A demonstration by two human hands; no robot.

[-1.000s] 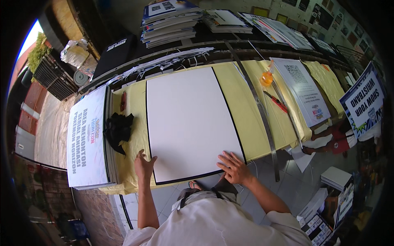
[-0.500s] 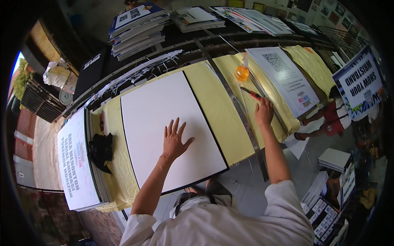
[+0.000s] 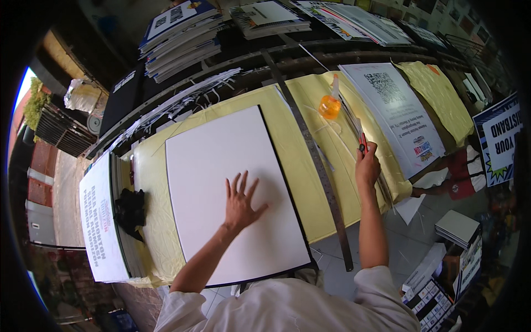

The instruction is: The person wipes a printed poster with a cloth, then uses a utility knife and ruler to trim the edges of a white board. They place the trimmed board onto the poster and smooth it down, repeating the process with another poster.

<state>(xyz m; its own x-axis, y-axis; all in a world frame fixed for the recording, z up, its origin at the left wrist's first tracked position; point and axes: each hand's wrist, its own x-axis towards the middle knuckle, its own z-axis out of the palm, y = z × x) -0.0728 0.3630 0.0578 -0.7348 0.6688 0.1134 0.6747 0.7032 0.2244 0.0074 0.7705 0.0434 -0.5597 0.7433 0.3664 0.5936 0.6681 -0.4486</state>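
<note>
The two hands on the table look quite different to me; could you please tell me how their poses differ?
The left hand lies flat and open, fingers spread, on the white board; the right hand is closed around a red-handled tool. The left hand rests near the board's middle, while the right hand reaches further out over the yellow sheet, beside the long metal ruler. Both come from white sleeves.

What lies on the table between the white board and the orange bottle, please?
In the head view, a long dark metal ruler lies on the yellow table cover between the white board and the orange bottle.
</note>
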